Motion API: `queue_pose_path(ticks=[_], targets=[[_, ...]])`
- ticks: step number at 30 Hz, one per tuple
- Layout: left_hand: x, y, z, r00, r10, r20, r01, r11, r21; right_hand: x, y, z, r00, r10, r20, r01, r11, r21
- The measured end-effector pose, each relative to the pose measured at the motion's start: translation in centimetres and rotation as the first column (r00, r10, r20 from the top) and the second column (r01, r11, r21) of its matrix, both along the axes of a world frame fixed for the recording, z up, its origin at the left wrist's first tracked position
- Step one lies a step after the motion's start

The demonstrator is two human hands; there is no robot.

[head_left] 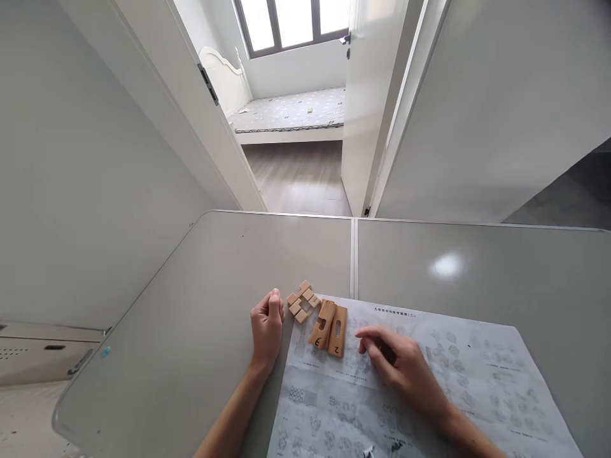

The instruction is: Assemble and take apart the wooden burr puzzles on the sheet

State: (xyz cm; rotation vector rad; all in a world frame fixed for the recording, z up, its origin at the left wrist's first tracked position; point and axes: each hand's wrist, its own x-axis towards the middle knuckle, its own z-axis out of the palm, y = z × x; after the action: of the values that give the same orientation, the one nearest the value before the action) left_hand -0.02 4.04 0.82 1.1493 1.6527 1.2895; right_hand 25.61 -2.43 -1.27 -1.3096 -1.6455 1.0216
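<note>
My left hand [268, 323] rests on the table in a closed fist, thumb on top, just left of a cluster of pale notched wooden pieces [304, 300]. No object shows in that fist. Right of the cluster lie two darker wooden puzzle pieces with slots, side by side: one marked 3 [322, 325] and one marked 2 [337, 332]. Over the printed sheet [477, 381], my right hand [396, 359] hovers or rests with its index finger stretched toward the piece marked 2, apart from it. Nothing is visible between its loosely bent fingers.
The grey table [200, 356] has a metal seam [354, 257] running across it. Small diagrams cover the sheet, and small dark and white bits [368, 451] lie at the bottom edge. Beyond the table, an open door [370, 95] shows a bed [296, 111] under a window.
</note>
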Motion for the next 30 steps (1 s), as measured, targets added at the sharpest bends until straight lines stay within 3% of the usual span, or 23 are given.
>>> queue_pose_path(ticks=[12, 23, 30], targets=[[-0.1, 0.1, -0.3, 1.0, -0.011, 0.003, 0.011, 0.999, 0.033, -0.1, 0.1, -0.1, 1.0, -0.018, -0.014, 0.018, 1.0, -0.014], [-0.2, 0.2, 0.3, 0.999, -0.01, -0.047, 0.013, 0.998, 0.054, -0.1, 0.1, -0.8, 0.998, -0.049, -0.049, 0.047, 0.998, -0.042], [-0.3, 0.1, 0.2, 0.998, 0.005, -0.069, -0.002, 0.999, 0.036, 0.0, -0.2, -2.2, 0.992, -0.054, -0.113, 0.052, 0.998, -0.024]])
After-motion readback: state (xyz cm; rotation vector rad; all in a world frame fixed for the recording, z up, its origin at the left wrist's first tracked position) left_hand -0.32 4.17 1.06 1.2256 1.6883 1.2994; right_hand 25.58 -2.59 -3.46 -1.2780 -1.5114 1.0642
